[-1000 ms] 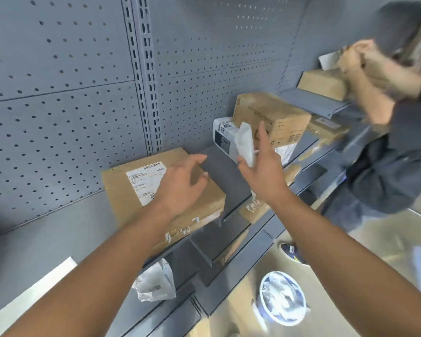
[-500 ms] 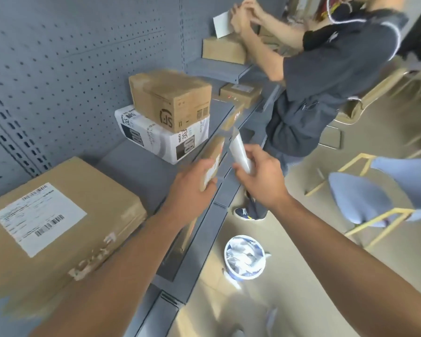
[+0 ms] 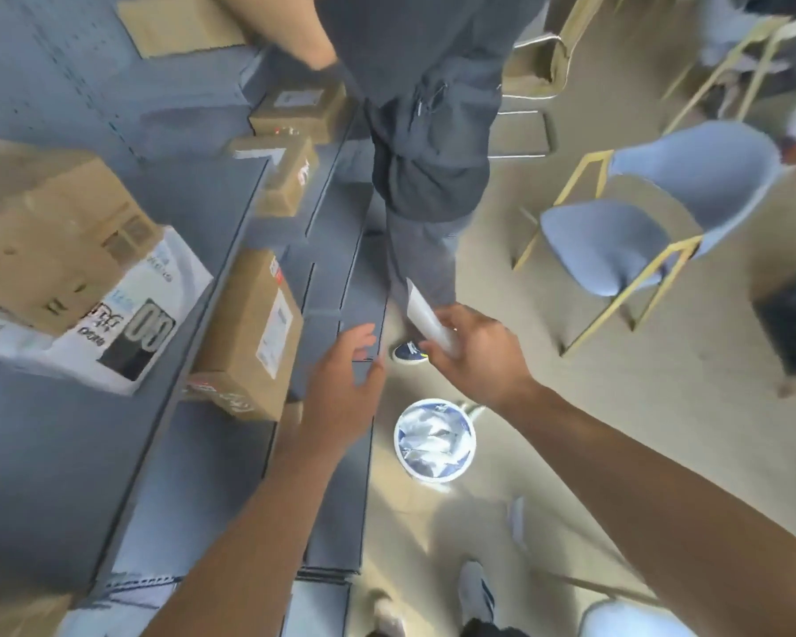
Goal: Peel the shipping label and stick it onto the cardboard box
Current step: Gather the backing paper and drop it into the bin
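Observation:
My right hand [image 3: 476, 356] holds a white strip of label paper [image 3: 426, 317] pinched between thumb and fingers, above the floor. My left hand [image 3: 343, 388] is open with fingers spread, empty, just right of a flat cardboard box [image 3: 244, 342] that lies on a lower grey shelf and carries a white label on its top. A white bin [image 3: 434, 441] lined with a bag sits on the floor below my hands.
A brown box [image 3: 51, 241] rests on a white printed box [image 3: 157, 310] on the upper shelf [image 3: 189, 213]. More small boxes [image 3: 295, 108] lie further along. Another person [image 3: 428, 131] stands close ahead. A blue chair [image 3: 644, 227] stands to the right.
The view has swung right and down from the labelled box to the floor. My left hand left that box and hangs open; my right hand still holds the paper, now near the bin.

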Demonstrator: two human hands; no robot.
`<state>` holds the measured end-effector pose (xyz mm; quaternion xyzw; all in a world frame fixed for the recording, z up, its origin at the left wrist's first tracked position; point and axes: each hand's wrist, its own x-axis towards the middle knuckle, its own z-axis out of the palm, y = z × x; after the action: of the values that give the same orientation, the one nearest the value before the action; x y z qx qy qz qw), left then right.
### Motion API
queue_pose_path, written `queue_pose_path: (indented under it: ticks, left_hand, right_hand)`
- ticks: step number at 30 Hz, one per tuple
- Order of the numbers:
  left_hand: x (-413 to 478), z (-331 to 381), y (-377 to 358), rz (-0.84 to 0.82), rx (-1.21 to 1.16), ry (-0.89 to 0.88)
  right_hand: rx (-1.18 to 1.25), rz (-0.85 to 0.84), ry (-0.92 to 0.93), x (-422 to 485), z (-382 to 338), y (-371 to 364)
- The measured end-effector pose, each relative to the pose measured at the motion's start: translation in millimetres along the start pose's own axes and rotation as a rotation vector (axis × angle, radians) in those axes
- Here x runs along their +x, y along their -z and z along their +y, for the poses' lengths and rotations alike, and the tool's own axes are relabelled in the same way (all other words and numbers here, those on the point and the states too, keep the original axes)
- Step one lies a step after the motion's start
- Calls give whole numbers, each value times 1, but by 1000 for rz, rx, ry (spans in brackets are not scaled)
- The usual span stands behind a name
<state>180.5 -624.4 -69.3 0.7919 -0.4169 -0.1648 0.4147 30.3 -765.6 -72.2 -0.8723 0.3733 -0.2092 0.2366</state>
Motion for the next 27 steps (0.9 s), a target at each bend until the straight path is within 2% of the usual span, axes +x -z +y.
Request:
queue_pose_path:
  ticks: [7,14,22,27]
  left_hand:
    - [25,-62,-82,-87,-56,74]
    - [16,-150,-168,-252,3,136]
    - [14,-278,-251,-325,79,237]
    - [14,-362,-297,-349,137,273]
  right_hand:
    - [-25,33,-139,-18,81,-55]
    - [-34,22,-261,-48,173,-132]
    - [-88,-53,-301,-66,265,-265]
    - [-136,-178,-321,-65,323,-362]
